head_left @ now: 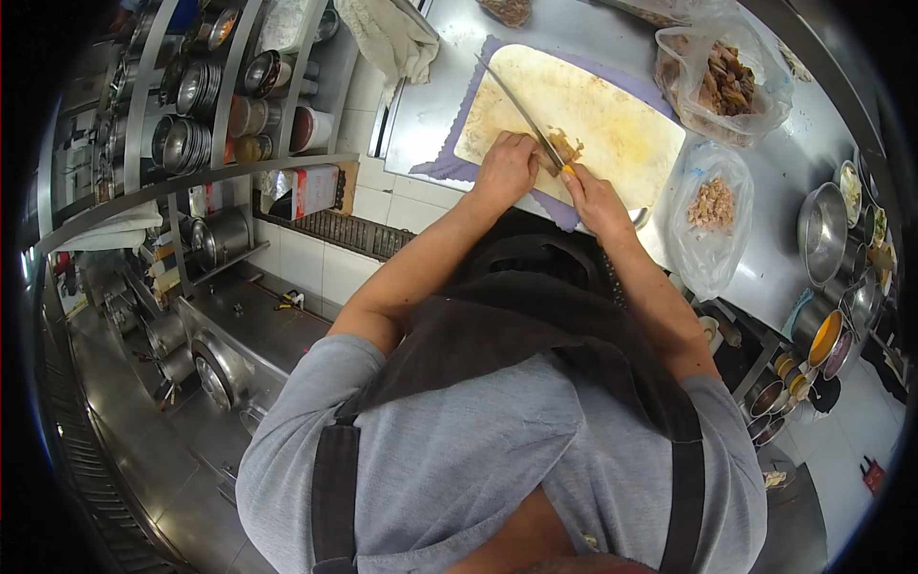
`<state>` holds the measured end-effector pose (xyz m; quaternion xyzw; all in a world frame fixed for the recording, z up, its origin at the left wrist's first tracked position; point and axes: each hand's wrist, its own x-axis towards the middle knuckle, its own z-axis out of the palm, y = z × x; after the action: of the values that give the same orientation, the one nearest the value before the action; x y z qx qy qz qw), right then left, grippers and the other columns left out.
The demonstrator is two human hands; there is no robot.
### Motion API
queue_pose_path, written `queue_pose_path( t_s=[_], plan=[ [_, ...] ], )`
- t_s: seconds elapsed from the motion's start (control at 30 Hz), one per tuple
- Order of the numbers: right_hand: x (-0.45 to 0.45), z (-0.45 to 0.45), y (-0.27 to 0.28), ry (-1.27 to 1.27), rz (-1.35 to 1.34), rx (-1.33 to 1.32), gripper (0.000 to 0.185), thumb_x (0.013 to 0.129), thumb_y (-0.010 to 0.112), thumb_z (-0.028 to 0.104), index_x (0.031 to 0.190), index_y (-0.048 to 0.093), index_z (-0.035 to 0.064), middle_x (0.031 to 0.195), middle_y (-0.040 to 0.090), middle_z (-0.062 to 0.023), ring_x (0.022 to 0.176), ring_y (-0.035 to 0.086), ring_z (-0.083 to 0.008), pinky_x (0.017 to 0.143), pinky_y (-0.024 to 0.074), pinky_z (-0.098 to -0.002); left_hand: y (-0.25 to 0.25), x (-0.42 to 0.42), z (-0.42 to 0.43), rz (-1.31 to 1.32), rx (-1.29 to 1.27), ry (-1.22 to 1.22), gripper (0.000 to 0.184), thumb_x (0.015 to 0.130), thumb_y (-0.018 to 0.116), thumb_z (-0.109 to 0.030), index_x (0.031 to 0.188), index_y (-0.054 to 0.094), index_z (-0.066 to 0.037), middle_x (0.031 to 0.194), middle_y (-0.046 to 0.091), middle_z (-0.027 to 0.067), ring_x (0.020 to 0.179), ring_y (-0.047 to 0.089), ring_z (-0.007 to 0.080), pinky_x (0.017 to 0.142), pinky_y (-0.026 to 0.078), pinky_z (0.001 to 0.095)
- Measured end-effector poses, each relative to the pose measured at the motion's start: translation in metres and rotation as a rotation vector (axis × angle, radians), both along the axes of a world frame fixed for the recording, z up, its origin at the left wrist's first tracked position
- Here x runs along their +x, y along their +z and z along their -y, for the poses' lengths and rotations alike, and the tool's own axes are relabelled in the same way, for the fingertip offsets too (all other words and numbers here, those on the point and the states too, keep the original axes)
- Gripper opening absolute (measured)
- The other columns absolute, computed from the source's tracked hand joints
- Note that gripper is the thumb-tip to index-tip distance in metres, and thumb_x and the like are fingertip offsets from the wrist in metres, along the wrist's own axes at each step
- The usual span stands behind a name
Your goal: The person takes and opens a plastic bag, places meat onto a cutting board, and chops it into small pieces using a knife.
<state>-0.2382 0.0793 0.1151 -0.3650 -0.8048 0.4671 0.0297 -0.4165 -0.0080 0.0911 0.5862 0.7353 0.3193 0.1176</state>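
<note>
Steel knife (524, 111) gripped in our right hand (598, 201), left hand (509, 168) curled, hold unclear; we judge bagged chopped meat (710, 205) done, bagged larger chunks (729, 84) remaining.

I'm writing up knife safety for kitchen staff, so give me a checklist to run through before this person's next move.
1. Knife firmly gripped: ok, the right hand is closed around its handle.
2. Left hand safe from the blade: cannot tell; the fingers are close beside it, and their exact gap is unclear.
3. Chopped food on the board: ok, a small pile lies beside the blade.
4. Board free of stains: not ok, yellowish patches show.
5. Cloth under the board: ok, a purple cloth shows around its edges.
</note>
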Motion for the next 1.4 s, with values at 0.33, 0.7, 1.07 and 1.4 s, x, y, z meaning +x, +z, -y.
queue_pose_path(
  t_s=[0.33, 0.7, 1.07, 1.4],
  plan=[
    [-0.001, 0.006, -0.008, 0.053, 0.043, 0.037, 0.036, 0.102, 0.044, 0.035, 0.117, 0.057, 0.0049, 0.087, 0.064, -0.0301, 0.087, 0.061, -0.0480, 0.075, 0.0465, -0.0537, -0.004, 0.000, -0.001, -0.024, -0.019, 0.007, 0.013, 0.077, 0.065, -0.003, 0.089, 0.062, 0.000, 0.091, 0.064, 0.0165, 0.093, 0.058, 0.0358, 0.083, 0.049, 0.0434],
    [0.021, 0.010, 0.014, 0.004, 0.072, -0.101, 0.037, 0.102, 0.044, 0.035, 0.119, 0.057, 0.0060, 0.085, 0.064, -0.0309, 0.085, 0.061, -0.0493, 0.074, 0.0461, -0.0549, -0.002, -0.004, 0.001, -0.003, 0.018, 0.013, 0.008, 0.078, 0.063, -0.002, 0.086, 0.064, -0.001, 0.089, 0.066, 0.0155, 0.089, 0.060, 0.0350, 0.079, 0.050, 0.0436],
    [-0.013, 0.014, -0.012, -0.016, 0.014, 0.023, 0.038, 0.101, 0.045, 0.034, 0.118, 0.058, 0.0027, 0.086, 0.064, -0.0311, 0.085, 0.062, -0.0481, 0.075, 0.0472, -0.0540, -0.002, -0.007, -0.001, -0.039, 0.029, -0.006, 0.007, 0.079, 0.062, -0.001, 0.086, 0.063, 0.000, 0.089, 0.066, 0.0158, 0.088, 0.060, 0.0345, 0.079, 0.050, 0.0426],
    [0.011, 0.015, 0.014, 0.000, 0.087, -0.131, 0.037, 0.102, 0.045, 0.035, 0.118, 0.057, 0.0036, 0.084, 0.064, -0.0311, 0.083, 0.062, -0.0480, 0.073, 0.0468, -0.0530, -0.005, -0.007, 0.001, -0.054, 0.037, -0.002, 0.005, 0.079, 0.062, 0.000, 0.084, 0.063, 0.000, 0.089, 0.065, 0.0160, 0.088, 0.060, 0.0346, 0.080, 0.050, 0.0422]
  ],
)
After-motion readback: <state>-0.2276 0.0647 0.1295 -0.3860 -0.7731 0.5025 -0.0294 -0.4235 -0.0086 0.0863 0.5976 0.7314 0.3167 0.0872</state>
